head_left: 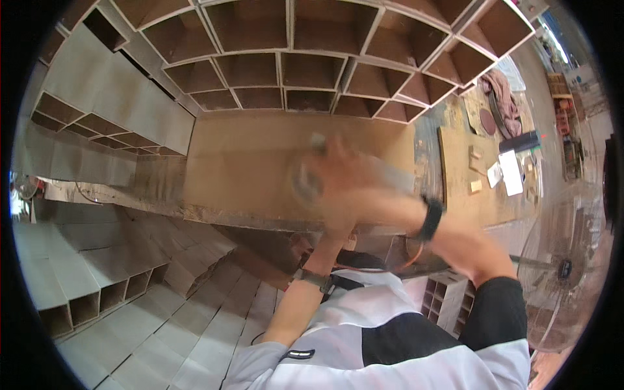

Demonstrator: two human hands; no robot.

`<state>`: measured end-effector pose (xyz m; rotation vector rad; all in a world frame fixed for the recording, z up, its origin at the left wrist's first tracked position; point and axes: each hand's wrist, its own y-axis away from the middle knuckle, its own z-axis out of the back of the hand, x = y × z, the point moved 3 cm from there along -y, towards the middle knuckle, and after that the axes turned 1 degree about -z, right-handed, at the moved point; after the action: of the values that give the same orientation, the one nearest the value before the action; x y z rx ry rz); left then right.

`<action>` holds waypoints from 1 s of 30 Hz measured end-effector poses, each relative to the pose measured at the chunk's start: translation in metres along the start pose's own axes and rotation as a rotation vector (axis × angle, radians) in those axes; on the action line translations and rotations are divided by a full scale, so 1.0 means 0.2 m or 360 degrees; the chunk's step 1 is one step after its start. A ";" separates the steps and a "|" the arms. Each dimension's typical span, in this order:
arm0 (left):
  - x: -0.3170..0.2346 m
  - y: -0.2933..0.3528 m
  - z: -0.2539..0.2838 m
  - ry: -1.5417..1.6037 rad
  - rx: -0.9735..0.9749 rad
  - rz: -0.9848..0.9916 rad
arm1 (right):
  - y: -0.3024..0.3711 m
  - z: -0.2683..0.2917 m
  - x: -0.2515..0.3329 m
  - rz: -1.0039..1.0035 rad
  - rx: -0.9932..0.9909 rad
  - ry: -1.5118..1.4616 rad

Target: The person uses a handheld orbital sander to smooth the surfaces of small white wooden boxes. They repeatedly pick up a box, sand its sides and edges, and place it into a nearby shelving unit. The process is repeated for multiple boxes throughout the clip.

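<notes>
My left hand and my right hand come together over a flat brown board on the bench. Both are smeared by motion, so their fingers cannot be made out. The right forearm crosses in from the right, a dark band at its wrist; the left rises from below with a watch on it. Beside the right hand's fingers is a blurred, pale ring-shaped thing, perhaps a roll of tape. Just above it shows a small pale blur. Whether either hand holds these is unclear.
A large pigeonhole unit stands behind the board. Another grey compartment unit is at the left, with more stacked lower left. At right, a wooden board bears small blocks and papers; a fan stands near my right elbow.
</notes>
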<state>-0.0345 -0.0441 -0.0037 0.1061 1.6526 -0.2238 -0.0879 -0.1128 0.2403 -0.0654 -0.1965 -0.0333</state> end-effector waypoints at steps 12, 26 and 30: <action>-0.22 -0.03 0.03 -0.0955 0.0599 -0.0586 | -0.08 0.10 -0.19 -0.0395 0.0065 -0.0049; -0.17 -0.07 0.03 -0.0172 0.0485 -0.0325 | 0.52 0.18 -0.24 -0.0423 -0.0171 -0.0139; -0.34 -0.13 0.00 -0.0638 0.0352 -0.0831 | 0.48 0.22 -0.36 -0.0597 -0.0098 -0.0102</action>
<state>-0.0324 -0.0652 0.0668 -0.1978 1.2248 -0.7746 -0.1638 -0.0131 0.2629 -0.0904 -0.2700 -0.4116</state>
